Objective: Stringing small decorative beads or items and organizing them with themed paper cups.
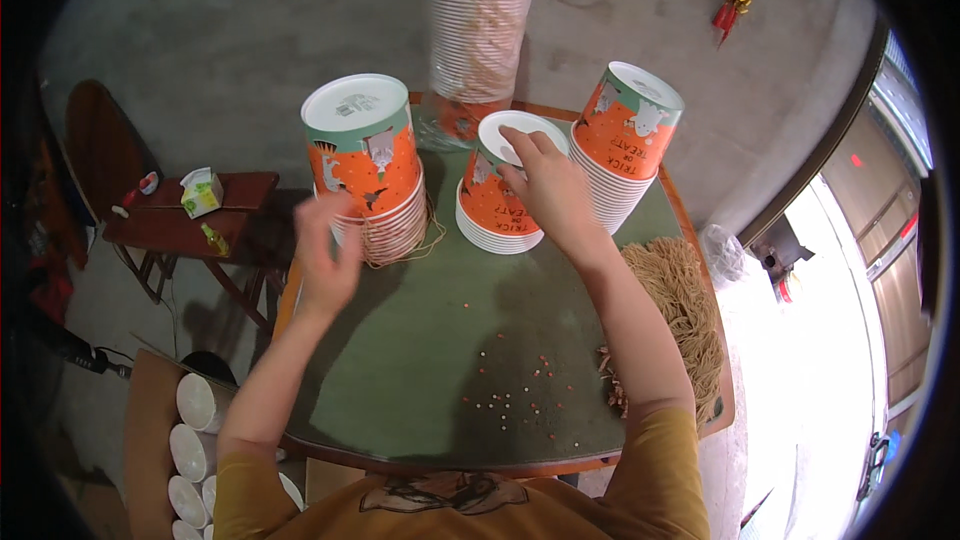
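Note:
Upside-down orange paper buckets with green bands and white bases stand nested in stacks on the green table top. My right hand (548, 185) is at the short middle stack (490, 202), its fingers stretched over the upturned white base of the top bucket; whether they press on it I cannot tell. My left hand (328, 255), slightly blurred, is in front of the left stack (362, 175) with thumb and fingers apart and nothing visible in it. Thin tan strings (405, 245) loop around the lower rims of that left stack and trail onto the table.
A taller bucket stack (625, 135) stands back right. Behind, a high plastic-wrapped stack (478, 30) rises. A tan string bundle (675, 315) lies along the right edge. Small orange and white bits dot the table (400, 380). Lower left, a cardboard box (150, 410) holds several white buckets.

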Available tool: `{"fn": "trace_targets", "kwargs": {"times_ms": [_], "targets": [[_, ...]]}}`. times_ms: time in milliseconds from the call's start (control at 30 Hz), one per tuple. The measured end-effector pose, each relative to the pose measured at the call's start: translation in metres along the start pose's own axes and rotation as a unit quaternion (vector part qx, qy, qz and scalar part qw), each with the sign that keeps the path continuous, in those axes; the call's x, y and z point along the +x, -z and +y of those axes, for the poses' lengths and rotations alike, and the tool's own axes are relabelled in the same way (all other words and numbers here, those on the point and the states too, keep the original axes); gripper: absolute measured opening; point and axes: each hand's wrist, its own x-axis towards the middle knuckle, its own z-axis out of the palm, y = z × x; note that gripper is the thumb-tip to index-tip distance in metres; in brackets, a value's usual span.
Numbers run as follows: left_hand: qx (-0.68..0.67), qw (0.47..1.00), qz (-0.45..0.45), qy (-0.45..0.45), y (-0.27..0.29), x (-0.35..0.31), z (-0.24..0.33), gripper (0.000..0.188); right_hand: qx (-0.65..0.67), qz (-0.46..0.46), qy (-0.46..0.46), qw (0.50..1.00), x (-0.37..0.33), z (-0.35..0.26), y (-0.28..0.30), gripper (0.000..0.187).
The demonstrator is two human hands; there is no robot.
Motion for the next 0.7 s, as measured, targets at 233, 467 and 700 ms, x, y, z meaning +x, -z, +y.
{"fn": "trace_targets", "kwargs": {"times_ms": [233,467,700], "targets": [[-0.053,0.948,-0.306,0.074,-0.108,-0.044,0.043,0.062,-0.005,-0.038,0.000,0.999,0.004,0.026,-0.010,0.016],[0.058,0.950,-0.301,0.064,-0.149,-0.062,0.037,0.069,0.033,-0.036,-0.002,0.999,0.015,0.032,-0.002,0.016],[0.042,0.960,-0.272,0.053,-0.155,-0.062,0.033,0.066,0.050,0.054,-0.026,0.997,0.027,0.036,0.031,0.015]]}}
